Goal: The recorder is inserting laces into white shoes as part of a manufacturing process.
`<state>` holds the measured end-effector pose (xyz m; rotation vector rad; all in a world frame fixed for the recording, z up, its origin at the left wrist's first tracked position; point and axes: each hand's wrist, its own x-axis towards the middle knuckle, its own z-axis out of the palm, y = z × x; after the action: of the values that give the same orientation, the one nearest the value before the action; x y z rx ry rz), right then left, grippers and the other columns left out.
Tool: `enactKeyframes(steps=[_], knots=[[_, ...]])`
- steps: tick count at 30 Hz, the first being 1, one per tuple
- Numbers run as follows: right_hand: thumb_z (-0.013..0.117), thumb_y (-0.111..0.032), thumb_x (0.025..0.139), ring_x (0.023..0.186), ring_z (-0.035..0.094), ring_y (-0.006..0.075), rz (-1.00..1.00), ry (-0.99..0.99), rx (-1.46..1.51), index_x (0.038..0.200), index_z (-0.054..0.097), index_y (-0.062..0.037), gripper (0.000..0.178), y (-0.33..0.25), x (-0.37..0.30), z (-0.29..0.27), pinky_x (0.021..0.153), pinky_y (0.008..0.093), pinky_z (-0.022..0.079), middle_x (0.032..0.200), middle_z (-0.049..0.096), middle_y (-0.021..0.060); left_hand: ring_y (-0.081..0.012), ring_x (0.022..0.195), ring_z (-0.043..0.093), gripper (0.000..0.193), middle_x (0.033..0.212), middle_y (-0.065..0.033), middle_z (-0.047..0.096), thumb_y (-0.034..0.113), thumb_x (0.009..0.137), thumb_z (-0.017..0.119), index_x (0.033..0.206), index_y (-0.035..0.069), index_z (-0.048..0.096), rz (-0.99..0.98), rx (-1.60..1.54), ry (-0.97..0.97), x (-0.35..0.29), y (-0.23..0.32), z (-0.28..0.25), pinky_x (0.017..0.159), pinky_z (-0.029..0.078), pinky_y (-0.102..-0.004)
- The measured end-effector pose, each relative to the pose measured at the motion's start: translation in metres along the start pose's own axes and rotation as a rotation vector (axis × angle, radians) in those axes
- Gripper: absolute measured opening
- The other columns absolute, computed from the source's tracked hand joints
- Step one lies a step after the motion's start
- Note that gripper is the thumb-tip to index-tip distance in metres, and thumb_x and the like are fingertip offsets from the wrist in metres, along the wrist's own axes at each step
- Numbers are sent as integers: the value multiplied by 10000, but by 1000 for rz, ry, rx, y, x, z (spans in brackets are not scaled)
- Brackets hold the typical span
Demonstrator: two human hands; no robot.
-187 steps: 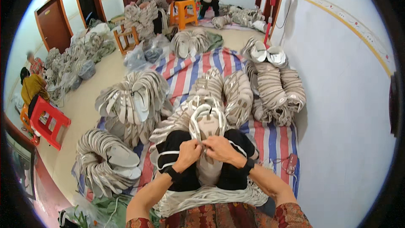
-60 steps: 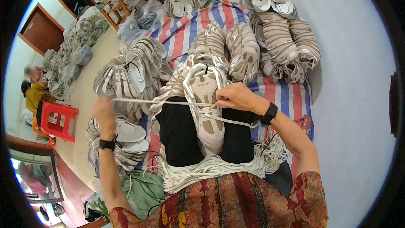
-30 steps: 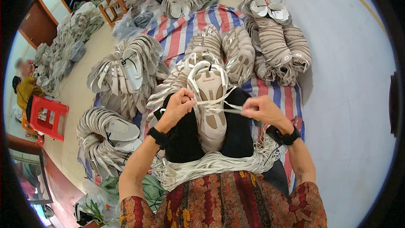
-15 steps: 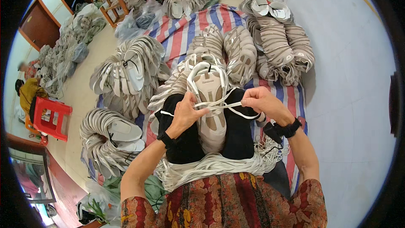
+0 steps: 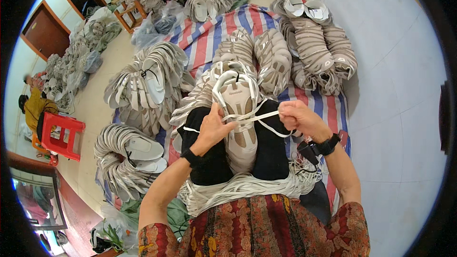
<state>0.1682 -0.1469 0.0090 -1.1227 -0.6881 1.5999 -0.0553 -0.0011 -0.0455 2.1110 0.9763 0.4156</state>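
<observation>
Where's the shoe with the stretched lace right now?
In the head view, the beige shoe sits near centre between the black-clad knees, left hand at its laces, right hand holding a white lace to its right.

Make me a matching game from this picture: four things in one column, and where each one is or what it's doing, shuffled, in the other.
Things
1. Left hand
2. Right hand
3. Red stool
4. Heap of white laces

Places and states
A. On the floor, at the view's left
B. Lying between the black-clad knees and the patterned shirt
C. Gripping a lace, clear of the shoe
D. At the shoe's left side, thumb over its lacing

Pairs: 1-D, 2-C, 3-A, 4-B
</observation>
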Motion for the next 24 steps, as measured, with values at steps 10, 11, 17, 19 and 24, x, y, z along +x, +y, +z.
enactKeyframes(steps=[10,11,17,19,24], knots=[[614,-241,768,847,454,98,-251,-54,-223,657,519,-32,255,13,3,-55,736,205,344,986,509,44,-22,402,294,220,535,74,336,60,823,552,1024,98,473,-169,-1092,127,-22,-52,-95,343,217,-174],[616,-240,762,850,448,105,-260,-77,-387,650,508,-35,258,12,6,-44,733,215,341,989,505,44,-26,390,281,225,527,73,324,62,822,551,1029,97,470,-180,-1076,193,-28,-71,-113,340,221,-179],[613,-178,747,867,466,169,-422,-113,-908,725,534,-21,177,35,47,-1,744,279,377,941,486,78,-38,372,262,286,529,70,314,50,817,550,1073,91,431,-152,-1071,657,-74,-154,-227,333,222,-191],[618,-131,730,858,493,206,-542,17,-1016,797,558,-22,141,41,51,6,754,303,405,906,473,99,-38,374,266,297,532,69,318,41,815,549,1079,91,421,-155,-1078,702,-90,-164,-256,331,226,-193],[635,-61,703,759,506,195,-612,122,-982,835,556,-24,158,41,45,15,675,285,428,867,471,75,-41,415,338,277,572,37,372,5,808,534,1051,89,431,-148,-923,905,-115,-218,-283,351,278,-185]])
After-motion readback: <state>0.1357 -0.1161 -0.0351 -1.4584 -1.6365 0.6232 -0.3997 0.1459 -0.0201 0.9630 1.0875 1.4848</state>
